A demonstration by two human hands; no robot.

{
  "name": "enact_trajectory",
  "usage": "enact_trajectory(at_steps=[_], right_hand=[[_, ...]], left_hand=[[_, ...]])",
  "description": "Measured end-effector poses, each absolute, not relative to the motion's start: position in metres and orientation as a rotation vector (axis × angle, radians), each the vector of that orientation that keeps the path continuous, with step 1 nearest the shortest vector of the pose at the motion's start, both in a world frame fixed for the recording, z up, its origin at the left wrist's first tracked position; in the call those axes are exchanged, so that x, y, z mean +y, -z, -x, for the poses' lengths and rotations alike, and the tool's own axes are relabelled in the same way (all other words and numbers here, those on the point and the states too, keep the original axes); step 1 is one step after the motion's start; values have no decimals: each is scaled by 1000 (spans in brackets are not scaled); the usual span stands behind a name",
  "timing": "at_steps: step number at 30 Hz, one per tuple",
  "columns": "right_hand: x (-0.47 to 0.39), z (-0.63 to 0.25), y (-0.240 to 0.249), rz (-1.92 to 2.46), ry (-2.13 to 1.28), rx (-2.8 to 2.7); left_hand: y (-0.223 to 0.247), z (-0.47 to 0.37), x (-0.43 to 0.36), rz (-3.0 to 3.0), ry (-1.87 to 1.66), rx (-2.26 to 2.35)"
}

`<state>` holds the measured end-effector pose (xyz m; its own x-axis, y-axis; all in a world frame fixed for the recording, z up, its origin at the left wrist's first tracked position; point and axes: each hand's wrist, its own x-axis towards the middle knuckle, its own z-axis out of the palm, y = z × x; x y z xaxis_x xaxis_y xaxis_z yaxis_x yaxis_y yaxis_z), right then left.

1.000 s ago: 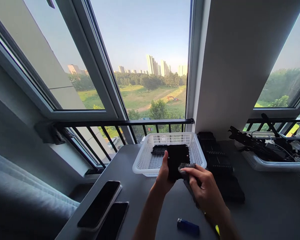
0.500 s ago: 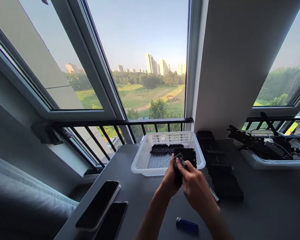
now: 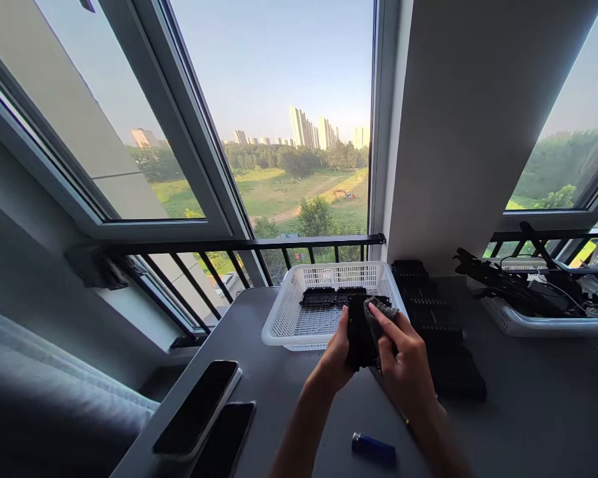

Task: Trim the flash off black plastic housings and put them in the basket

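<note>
In front of the white basket (image 3: 274, 330), my left hand (image 3: 333, 364) grips a flat black plastic part (image 3: 359, 345) by its left side. My right hand (image 3: 409, 364) pinches a dark grey cloth (image 3: 375, 322) and presses it on the part's upper right area with the fingertips. Several similar black parts (image 3: 317, 298) lie inside the basket behind my hands. A thin dark rod (image 3: 389, 397) shows on the desk under my right wrist, partly hidden. Nearer to me lies a short blue cylinder (image 3: 373, 449) with a metallic end.
Two phones (image 3: 198, 408) lie on the grey desk (image 3: 274, 392) at the left, one on a white base. More black parts (image 3: 453, 372) run in a row right of the basket. Another white basket (image 3: 543, 326) holds black pieces and cables. A railing (image 3: 319, 241) and window stand behind.
My right hand has moved right with the cloth, across the black part. The part has turned so its broad face shows more. My left hand keeps its grip.
</note>
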<state>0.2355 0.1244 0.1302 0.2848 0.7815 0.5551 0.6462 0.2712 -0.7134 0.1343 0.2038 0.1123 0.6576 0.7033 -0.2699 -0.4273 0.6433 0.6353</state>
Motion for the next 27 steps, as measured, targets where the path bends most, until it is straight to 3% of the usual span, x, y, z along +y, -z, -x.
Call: enact_trajectory(at_steps=[13,20,27], right_hand=[[112,-220,-143,1455,-404,-1779],[119,-233,-133,1360,-150,-1446],[128,-225,-128,1564,-152,-1644]], left_hand=[[-124,-128,215,-478,-814,468],[-121,-131,207,-521,-762,432],[-109,-144,197,-457,-658,374]])
